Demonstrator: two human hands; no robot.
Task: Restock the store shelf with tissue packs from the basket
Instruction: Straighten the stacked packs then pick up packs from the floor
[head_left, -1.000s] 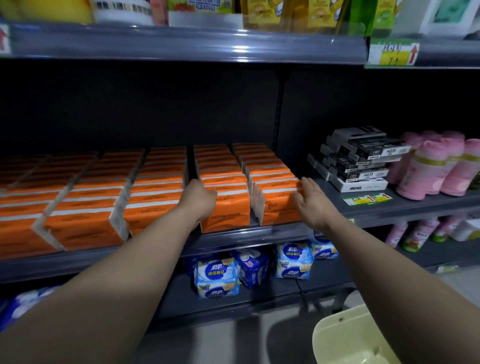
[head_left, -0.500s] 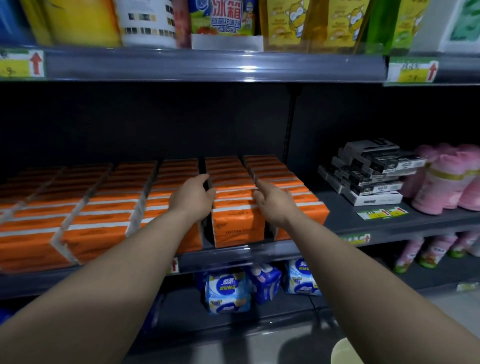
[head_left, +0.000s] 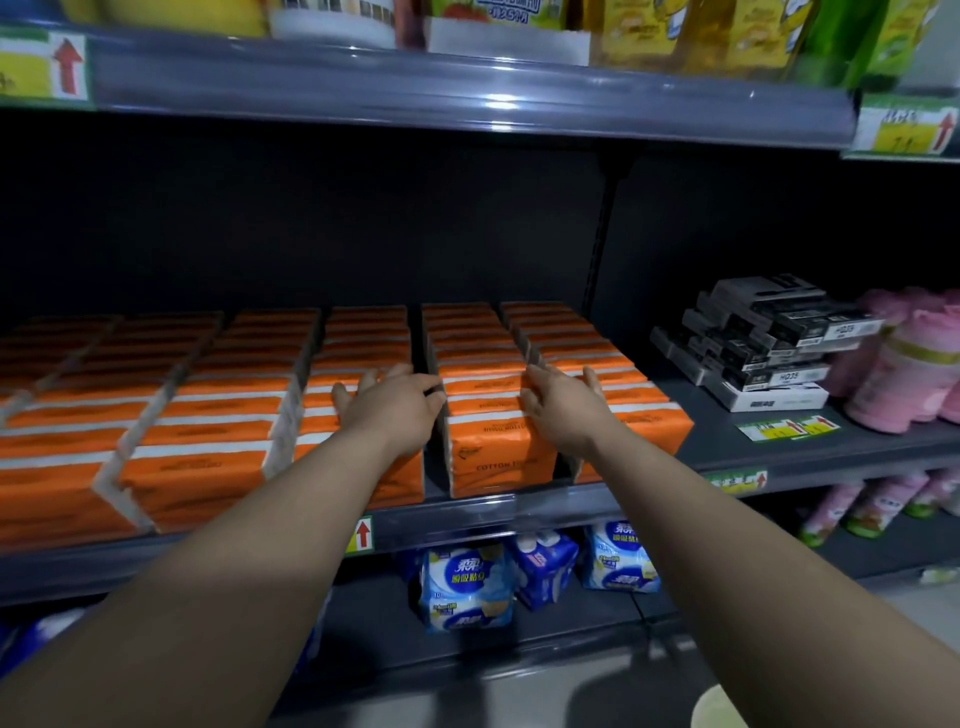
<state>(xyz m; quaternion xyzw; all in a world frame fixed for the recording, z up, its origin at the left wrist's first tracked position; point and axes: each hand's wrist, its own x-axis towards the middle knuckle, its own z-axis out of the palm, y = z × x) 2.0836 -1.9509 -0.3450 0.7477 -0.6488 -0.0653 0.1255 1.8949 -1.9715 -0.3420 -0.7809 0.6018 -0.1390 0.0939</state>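
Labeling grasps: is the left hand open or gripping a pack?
Open. The left hand lies flat on the orange tissue packs, its fingers straight and spread, curled round nothing.

Hands (head_left: 395, 410) (head_left: 563, 410) on orange tissue packs (head_left: 498, 447)

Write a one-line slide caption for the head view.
Left hand and right hand flank one row of orange tissue packs on the shelf.

Dark metal shelving (head_left: 566, 506); greyish floor (head_left: 519, 696), perhaps tiled.
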